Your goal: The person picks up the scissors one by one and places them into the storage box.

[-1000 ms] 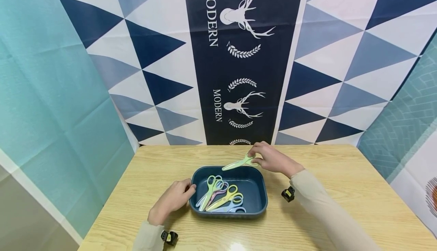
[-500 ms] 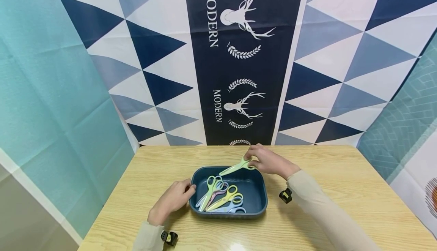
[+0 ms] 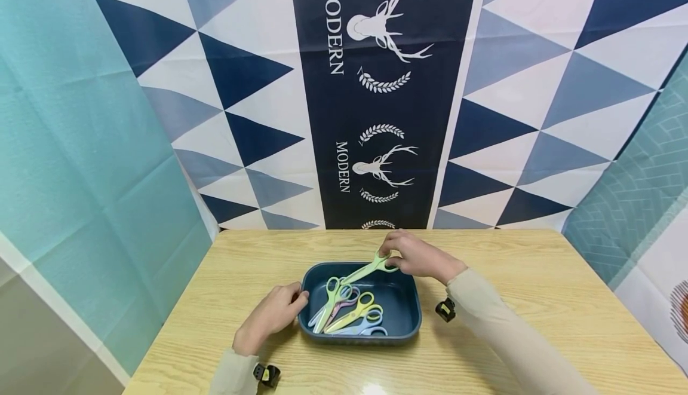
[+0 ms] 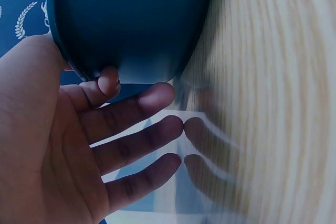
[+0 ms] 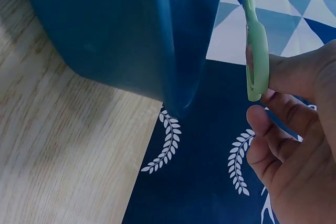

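A dark blue plastic bin (image 3: 404,299) stands on the wooden table. My left hand (image 3: 274,310) pinches its left rim between thumb and index finger; in the left wrist view the other fingers (image 4: 142,137) stretch out beside the wall. With thumb and fingers my right hand (image 3: 421,256) grips a pair of light green scissors (image 3: 371,268) by the handle loops, above the bin's back rim. Their blades slant down to the left, into the bin's opening. Inside lie several scissors: green ones (image 3: 326,308), yellow ones (image 3: 352,313) and blue ones (image 3: 357,327), with pink ones (image 3: 338,305) partly covered.
Wooden table (image 3: 494,251) surrounds the bin. Behind it hangs a patterned cloth (image 3: 376,114) with deer heads and triangles. A teal cloth (image 3: 97,144) hangs at the left. Each wrist carries a small black camera (image 3: 445,309).
My right hand has moved left and slightly down with the green scissors, bringing their blade tips lower into the bin. The left hand and the bin have stayed in place.
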The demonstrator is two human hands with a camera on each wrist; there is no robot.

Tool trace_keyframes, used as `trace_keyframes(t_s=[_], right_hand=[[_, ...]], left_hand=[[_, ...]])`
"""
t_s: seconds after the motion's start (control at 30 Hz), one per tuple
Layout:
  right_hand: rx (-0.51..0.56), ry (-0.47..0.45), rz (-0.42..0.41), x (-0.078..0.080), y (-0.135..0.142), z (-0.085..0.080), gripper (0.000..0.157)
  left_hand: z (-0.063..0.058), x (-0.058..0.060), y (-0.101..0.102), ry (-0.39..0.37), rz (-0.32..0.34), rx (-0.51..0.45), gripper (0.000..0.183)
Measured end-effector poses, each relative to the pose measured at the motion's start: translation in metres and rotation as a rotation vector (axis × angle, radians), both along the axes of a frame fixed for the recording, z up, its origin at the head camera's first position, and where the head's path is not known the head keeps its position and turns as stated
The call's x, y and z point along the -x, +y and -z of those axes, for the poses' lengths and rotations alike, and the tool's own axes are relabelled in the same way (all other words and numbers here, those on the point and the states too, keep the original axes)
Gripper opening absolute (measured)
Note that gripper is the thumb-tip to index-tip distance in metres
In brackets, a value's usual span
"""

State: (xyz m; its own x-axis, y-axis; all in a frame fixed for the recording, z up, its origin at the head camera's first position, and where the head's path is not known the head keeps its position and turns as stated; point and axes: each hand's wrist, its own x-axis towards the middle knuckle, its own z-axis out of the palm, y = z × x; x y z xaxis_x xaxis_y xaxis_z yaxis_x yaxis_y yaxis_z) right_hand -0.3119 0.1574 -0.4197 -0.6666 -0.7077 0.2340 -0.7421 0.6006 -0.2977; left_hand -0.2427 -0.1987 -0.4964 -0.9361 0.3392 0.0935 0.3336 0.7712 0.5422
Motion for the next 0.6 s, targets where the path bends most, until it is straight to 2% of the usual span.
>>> trace_keyframes(t_s=[0.33, 0.6], right_hand=[[-0.006, 0.007, -0.041, -0.002, -0.009, -0.003, 0.012], [-0.018, -0.027, -0.046, -0.004, -0.016, -0.006, 0.013]], left_hand=[[0.001, 0.001, -0.001, -0.003, 0.002, -0.009, 0.028], [0.001, 0.000, -0.001, -0.007, -0.003, -0.006, 0.029]])
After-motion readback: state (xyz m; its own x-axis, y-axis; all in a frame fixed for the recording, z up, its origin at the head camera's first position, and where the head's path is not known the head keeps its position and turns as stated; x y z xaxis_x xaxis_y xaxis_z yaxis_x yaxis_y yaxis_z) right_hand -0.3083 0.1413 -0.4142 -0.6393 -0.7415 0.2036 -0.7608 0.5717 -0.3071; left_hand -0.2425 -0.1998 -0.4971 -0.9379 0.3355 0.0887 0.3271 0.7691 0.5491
